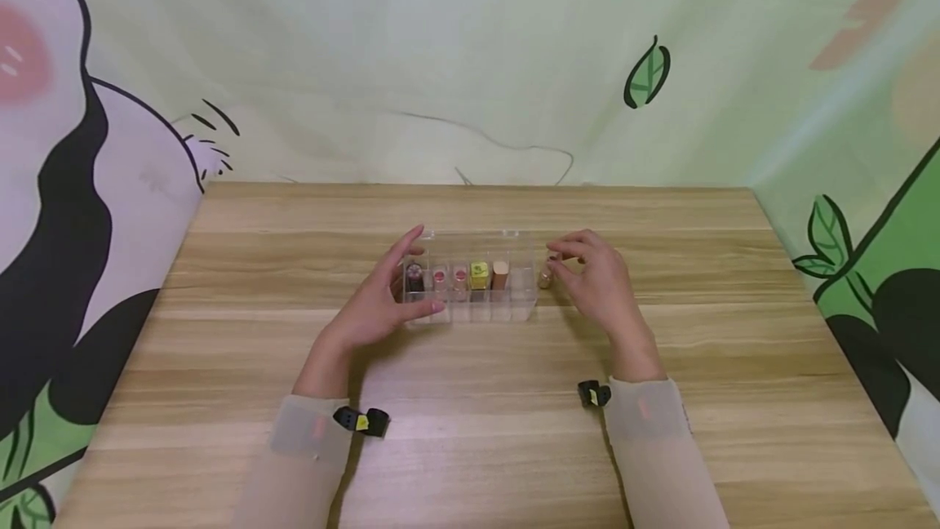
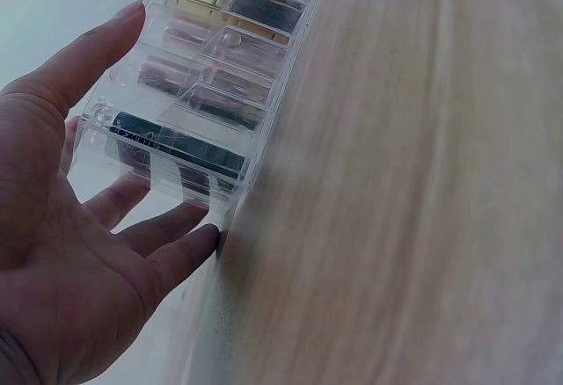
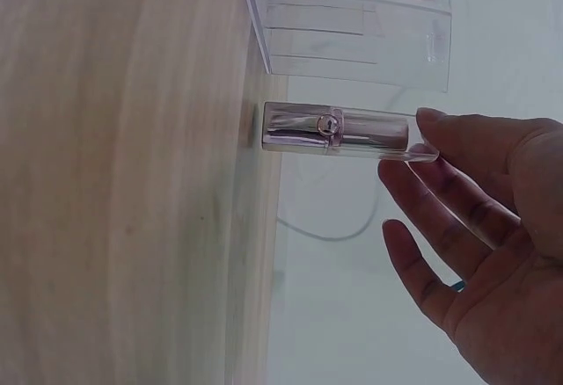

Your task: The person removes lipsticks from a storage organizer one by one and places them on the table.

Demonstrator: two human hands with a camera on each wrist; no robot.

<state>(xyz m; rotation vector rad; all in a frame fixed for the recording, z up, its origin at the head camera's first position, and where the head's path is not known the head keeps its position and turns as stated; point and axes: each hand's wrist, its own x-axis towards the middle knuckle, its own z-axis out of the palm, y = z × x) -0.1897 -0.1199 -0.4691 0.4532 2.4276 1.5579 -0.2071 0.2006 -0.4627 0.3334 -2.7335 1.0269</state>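
A clear acrylic lipstick organizer (image 1: pixel 522 282) stands on the table, divided into compartments. My left hand (image 1: pixel 370 308) holds its left end, with the thumb at the front and the fingers spread around the side and back. Several lipsticks stand in it: a dark tube (image 1: pixel 414 277) at the left, two pink-topped ones, a yellow one (image 1: pixel 479 274) and a brown one (image 1: pixel 500 275). The rightmost compartments hold nothing. Just right of the organizer, my right hand (image 1: pixel 598 284) pinches the top of an upright lipstick (image 3: pixel 369 133) with a clear cap. Its base is at the tabletop.
The wood-grain table (image 1: pixel 470 431) extends around the organizer on every side. Behind it hangs a pale green backdrop (image 1: pixel 470 64) with cartoon leaves and black-and-white figures. Small black devices (image 1: pixel 363 422) are strapped at both wrists.
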